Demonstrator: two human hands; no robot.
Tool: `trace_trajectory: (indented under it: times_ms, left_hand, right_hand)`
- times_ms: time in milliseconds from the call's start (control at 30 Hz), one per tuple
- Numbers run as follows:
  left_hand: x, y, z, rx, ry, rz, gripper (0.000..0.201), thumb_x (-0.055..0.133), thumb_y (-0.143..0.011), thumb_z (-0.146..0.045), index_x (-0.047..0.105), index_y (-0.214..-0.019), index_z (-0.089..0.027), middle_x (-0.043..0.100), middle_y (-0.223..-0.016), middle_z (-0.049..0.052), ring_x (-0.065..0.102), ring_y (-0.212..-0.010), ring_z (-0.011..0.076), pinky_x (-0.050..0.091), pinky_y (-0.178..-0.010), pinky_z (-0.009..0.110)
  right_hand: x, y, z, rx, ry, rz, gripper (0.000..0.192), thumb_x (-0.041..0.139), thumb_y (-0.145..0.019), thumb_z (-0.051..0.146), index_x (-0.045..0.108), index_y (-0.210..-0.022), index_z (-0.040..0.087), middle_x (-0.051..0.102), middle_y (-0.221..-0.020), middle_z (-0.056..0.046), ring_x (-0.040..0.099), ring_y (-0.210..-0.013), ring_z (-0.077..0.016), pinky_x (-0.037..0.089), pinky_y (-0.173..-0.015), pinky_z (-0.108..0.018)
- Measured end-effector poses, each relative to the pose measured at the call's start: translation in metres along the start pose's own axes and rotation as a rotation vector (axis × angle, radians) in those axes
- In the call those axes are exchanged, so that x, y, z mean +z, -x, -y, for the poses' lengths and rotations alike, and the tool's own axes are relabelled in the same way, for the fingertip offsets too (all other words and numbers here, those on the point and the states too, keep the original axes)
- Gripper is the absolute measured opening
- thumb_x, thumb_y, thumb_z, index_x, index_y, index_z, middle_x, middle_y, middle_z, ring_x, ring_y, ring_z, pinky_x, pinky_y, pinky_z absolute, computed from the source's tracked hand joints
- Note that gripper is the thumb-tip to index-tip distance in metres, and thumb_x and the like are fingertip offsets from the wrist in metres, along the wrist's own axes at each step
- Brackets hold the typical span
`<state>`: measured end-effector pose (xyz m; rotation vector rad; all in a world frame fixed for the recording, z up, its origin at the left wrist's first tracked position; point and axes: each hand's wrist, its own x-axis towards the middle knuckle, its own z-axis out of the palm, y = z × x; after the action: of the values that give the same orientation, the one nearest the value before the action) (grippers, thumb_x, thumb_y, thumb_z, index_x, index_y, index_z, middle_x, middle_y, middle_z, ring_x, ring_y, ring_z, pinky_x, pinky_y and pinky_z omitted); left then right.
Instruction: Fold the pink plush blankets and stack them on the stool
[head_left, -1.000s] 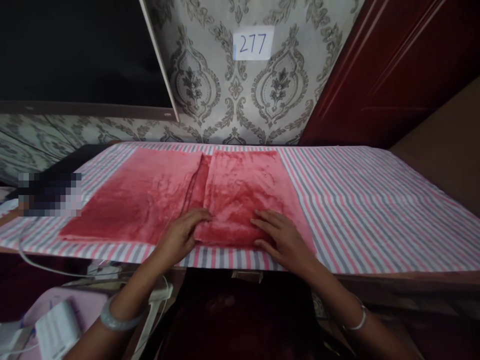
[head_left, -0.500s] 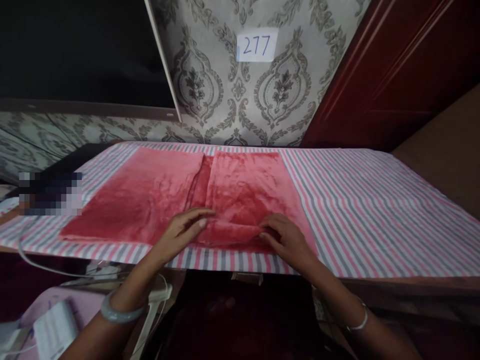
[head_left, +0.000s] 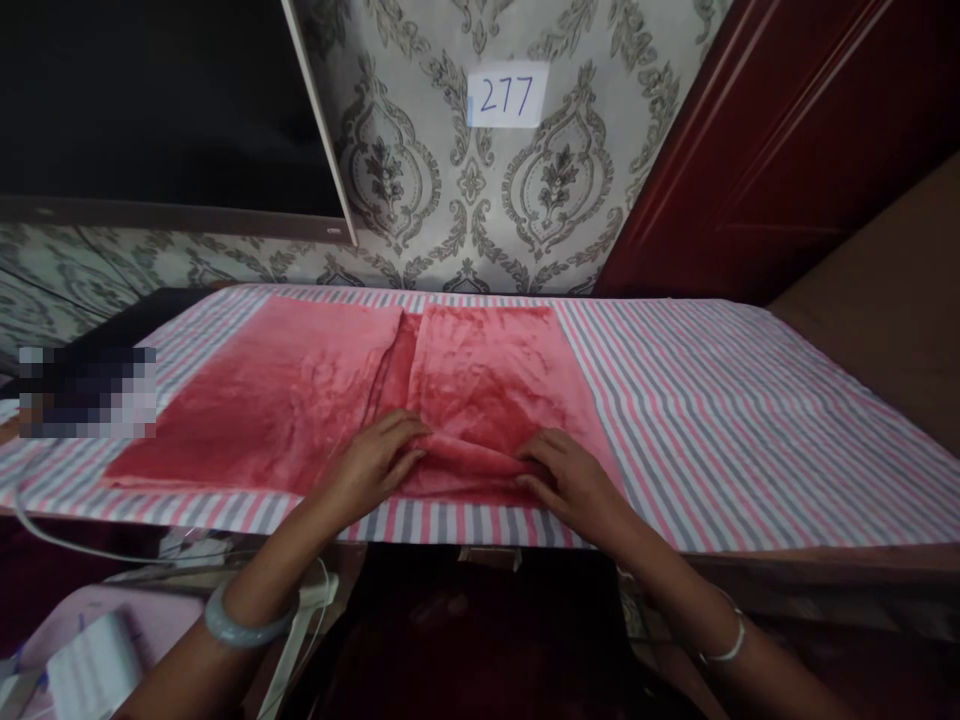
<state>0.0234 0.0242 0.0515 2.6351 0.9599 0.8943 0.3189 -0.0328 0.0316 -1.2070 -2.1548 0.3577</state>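
— What do we see changed on the counter (head_left: 750, 420)?

— Our left hand (head_left: 373, 466) and right hand (head_left: 574, 483) now pinch the near edge of the red velvet cloth (head_left: 337, 390), bunching it at six o'clock; a second ago both lay flat, open.

— And the cloth?

— Spread from centre toward nine o'clock on the striped cover.

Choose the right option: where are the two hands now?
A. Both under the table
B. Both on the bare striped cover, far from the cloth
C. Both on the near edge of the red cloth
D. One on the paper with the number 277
C: the left hand and the right hand both grip the near edge of the red cloth, which bunches up between them on the striped cover.
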Motion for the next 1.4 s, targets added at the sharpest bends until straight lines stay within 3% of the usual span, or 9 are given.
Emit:
trace_trajectory:
  times_ms: [167, 333, 533, 667, 767, 900, 1033, 1200, 1400]
  left_hand:
    - [0.001, -0.002, 0.000, 0.041, -0.121, -0.063, 0.014, 0.053, -0.097, -0.021, 0.063, -0.107, -0.020, 0.071, -0.103, 0.008, 0.070, -0.095, 0.0188, 0.058, -0.081, 0.031]
    - [0.004, 0.008, 0.000, 0.121, -0.329, -0.094, 0.019, 0.050, -0.096, -0.015, 0.063, -0.111, -0.019, 0.072, -0.106, 0.010, 0.069, -0.099, 0.0214, 0.058, -0.084, 0.034]
    - [0.020, 0.039, 0.009, 0.191, -0.436, -0.008, 0.028, 0.049, -0.095, -0.010, 0.067, -0.115, -0.017, 0.072, -0.117, 0.015, 0.070, -0.103, 0.0253, 0.059, -0.085, 0.040]
    - [0.013, 0.049, 0.006, 0.120, -0.335, 0.008, 0.031, 0.051, -0.096, -0.015, 0.066, -0.122, -0.021, 0.070, -0.125, 0.013, 0.068, -0.110, 0.0247, 0.058, -0.090, 0.040]
    - [0.000, 0.044, -0.003, 0.082, -0.271, -0.029, 0.032, 0.053, -0.094, -0.016, 0.065, -0.122, -0.022, 0.070, -0.124, 0.011, 0.069, -0.110, 0.0240, 0.058, -0.092, 0.042]
    - [-0.007, 0.018, -0.019, 0.116, -0.304, -0.144, 0.033, 0.054, -0.093, -0.017, 0.064, -0.124, -0.020, 0.072, -0.119, 0.011, 0.069, -0.105, 0.0246, 0.055, -0.097, 0.047]
    - [0.006, -0.004, -0.029, 0.139, -0.309, -0.061, 0.036, 0.054, -0.096, -0.022, 0.061, -0.131, -0.017, 0.068, -0.129, 0.014, 0.064, -0.118, 0.0271, 0.055, -0.099, 0.046]
    - [0.023, 0.003, -0.017, 0.117, -0.257, 0.029, 0.035, 0.054, -0.098, -0.031, 0.063, -0.130, -0.020, 0.066, -0.133, 0.015, 0.063, -0.120, 0.0298, 0.054, -0.099, 0.051]
    - [0.021, 0.017, 0.000, 0.097, -0.281, 0.059, 0.035, 0.053, -0.098, -0.034, 0.064, -0.129, -0.021, 0.068, -0.128, 0.013, 0.064, -0.117, 0.0304, 0.054, -0.098, 0.050]
  right_hand:
    - [-0.003, -0.002, -0.002, -0.003, -0.007, -0.118, 0.009, 0.056, -0.093, 0.014, 0.060, -0.097, 0.020, 0.064, -0.089, -0.005, 0.061, -0.084, -0.0204, 0.050, -0.073, -0.032]
    - [0.005, 0.000, -0.003, -0.124, 0.228, -0.243, 0.023, 0.045, -0.092, 0.004, 0.060, -0.099, 0.020, 0.063, -0.091, -0.008, 0.058, -0.086, -0.0232, 0.049, -0.076, -0.036]
    - [0.017, 0.021, -0.012, -0.220, 0.316, -0.134, 0.026, 0.040, -0.096, 0.004, 0.063, -0.102, 0.016, 0.065, -0.094, -0.010, 0.055, -0.085, -0.0235, 0.048, -0.076, -0.038]
    - [0.008, 0.026, -0.013, -0.178, 0.182, -0.098, 0.025, 0.042, -0.098, 0.009, 0.063, -0.107, 0.017, 0.066, -0.100, -0.011, 0.058, -0.091, -0.0233, 0.051, -0.080, -0.039]
    - [-0.006, 0.022, -0.008, -0.114, 0.065, -0.072, 0.019, 0.051, -0.098, 0.019, 0.063, -0.114, 0.020, 0.067, -0.104, -0.011, 0.062, -0.096, -0.0237, 0.054, -0.082, -0.039]
    - [-0.017, 0.011, -0.002, -0.082, 0.116, -0.146, 0.032, 0.054, -0.098, 0.028, 0.059, -0.130, 0.022, 0.066, -0.117, -0.014, 0.063, -0.108, -0.0284, 0.054, -0.091, -0.047]
    - [-0.020, 0.010, -0.004, -0.102, 0.161, -0.074, 0.042, 0.054, -0.099, 0.030, 0.054, -0.140, 0.023, 0.061, -0.132, -0.015, 0.057, -0.121, -0.0306, 0.051, -0.099, -0.052]
    - [-0.028, 0.030, -0.020, -0.036, 0.185, -0.023, 0.036, 0.057, -0.099, 0.031, 0.060, -0.134, 0.023, 0.062, -0.128, -0.015, 0.058, -0.116, -0.0297, 0.053, -0.095, -0.050]
    - [-0.030, 0.041, -0.030, -0.032, 0.197, -0.051, 0.031, 0.058, -0.097, 0.024, 0.064, -0.127, 0.022, 0.064, -0.115, -0.013, 0.060, -0.105, -0.0272, 0.054, -0.087, -0.045]
